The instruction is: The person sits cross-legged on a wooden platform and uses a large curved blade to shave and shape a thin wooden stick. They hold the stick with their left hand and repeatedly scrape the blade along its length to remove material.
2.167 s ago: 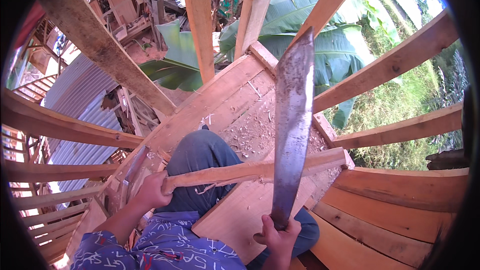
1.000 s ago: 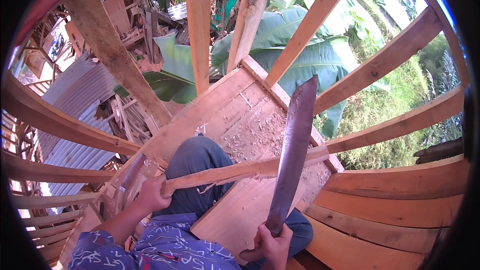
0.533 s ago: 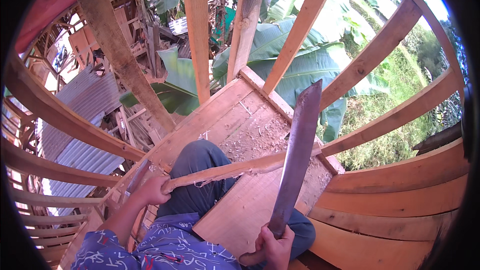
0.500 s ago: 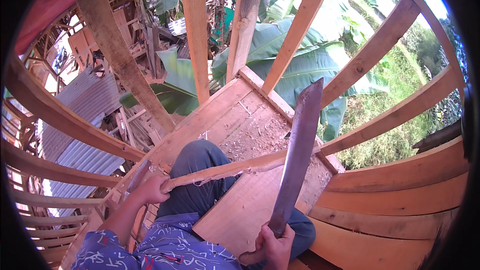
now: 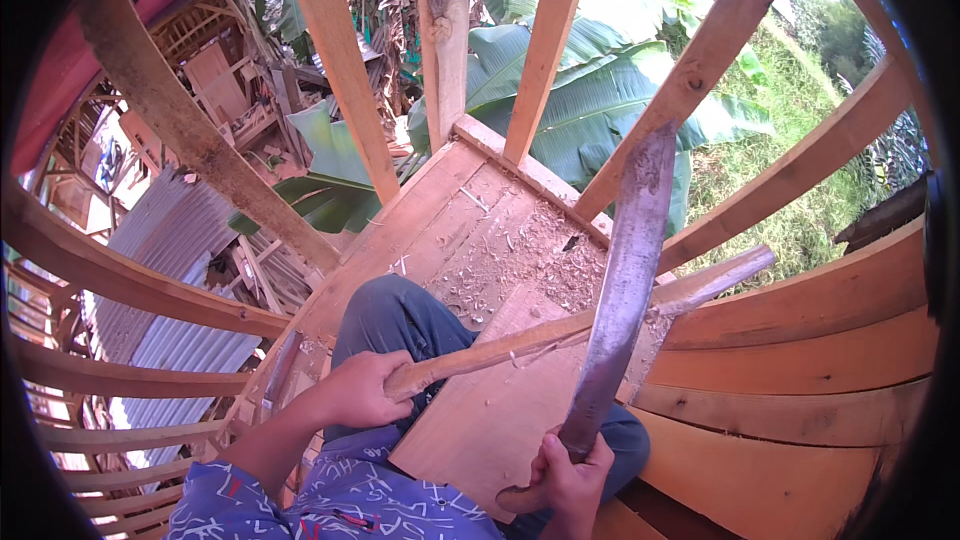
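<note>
My left hand (image 5: 365, 392) is closed round the near end of a long wooden stick (image 5: 480, 352). The stick slants across my bent knee up to the right, with ragged shavings along its lower edge. In my right hand (image 5: 572, 480) is a machete (image 5: 622, 290), gripped by its wooden handle. Its broad, stained blade points up and away from me and passes in front of the stick; whether the two touch I cannot tell. Beneath the stick a wide plank (image 5: 490, 420) lies aslant beside my leg.
Shavings (image 5: 530, 255) litter the board floor (image 5: 420, 215). Upright slats (image 5: 545, 50) rail the platform's far and left sides; wide boards (image 5: 790, 360) wall the right. Beyond are banana leaves (image 5: 590, 105), grass and corrugated roofing sheets (image 5: 180, 260) lower down.
Both hands have shifted right. The stick has slid right and its far end now shows past the blade. The machete has moved right with its blade more upright, and the view has turned somewhat.
</note>
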A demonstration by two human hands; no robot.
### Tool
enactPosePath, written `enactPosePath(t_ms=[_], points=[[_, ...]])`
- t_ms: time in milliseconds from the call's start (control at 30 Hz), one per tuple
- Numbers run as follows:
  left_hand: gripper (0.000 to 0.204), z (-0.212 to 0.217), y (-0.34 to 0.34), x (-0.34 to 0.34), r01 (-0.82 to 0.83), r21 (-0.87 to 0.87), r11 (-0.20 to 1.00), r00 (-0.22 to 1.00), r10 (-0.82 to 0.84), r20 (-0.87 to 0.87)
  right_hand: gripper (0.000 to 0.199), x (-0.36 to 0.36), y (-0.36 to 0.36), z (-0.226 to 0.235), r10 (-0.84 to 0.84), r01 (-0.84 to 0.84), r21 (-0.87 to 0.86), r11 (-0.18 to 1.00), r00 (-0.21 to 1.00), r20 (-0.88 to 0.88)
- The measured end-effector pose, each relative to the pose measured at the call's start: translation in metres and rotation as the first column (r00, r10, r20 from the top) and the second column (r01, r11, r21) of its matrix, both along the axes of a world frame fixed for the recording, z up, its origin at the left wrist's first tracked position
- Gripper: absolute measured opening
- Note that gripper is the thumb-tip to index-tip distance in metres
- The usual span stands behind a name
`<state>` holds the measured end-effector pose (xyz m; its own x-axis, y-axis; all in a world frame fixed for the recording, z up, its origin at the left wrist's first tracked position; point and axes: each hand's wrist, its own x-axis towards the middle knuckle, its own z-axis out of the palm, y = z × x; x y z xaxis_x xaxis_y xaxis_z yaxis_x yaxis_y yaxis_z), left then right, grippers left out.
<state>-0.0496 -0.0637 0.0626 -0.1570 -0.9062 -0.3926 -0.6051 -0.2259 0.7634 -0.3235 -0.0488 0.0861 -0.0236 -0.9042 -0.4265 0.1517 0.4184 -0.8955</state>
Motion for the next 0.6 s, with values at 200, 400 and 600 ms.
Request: enactPosePath(t_ms=[200,400,600], points=[[0.03,0.013,0.004,-0.022,0.122,0.197,0.973,0.972,-0.077,-0.221,0.01,-0.018,-0.003,-0.009,-0.093,-0.092,-0.337,0.937,0.865,-0.494],[0.031,0.024,0.02,-0.009,0.116,0.201,0.973,0.985,-0.087,-0.147,0.011,-0.051,-0.037,0.011,-0.444,-0.213,-0.623,0.753,0.534,-0.719],[0.026,0.018,0.026,-0.018,0.08,0.251,0.965,0.982,-0.033,-0.188,0.022,-0.041,-0.039,0.016,-0.399,-0.405,-0.59,0.698,0.463,-0.791]])
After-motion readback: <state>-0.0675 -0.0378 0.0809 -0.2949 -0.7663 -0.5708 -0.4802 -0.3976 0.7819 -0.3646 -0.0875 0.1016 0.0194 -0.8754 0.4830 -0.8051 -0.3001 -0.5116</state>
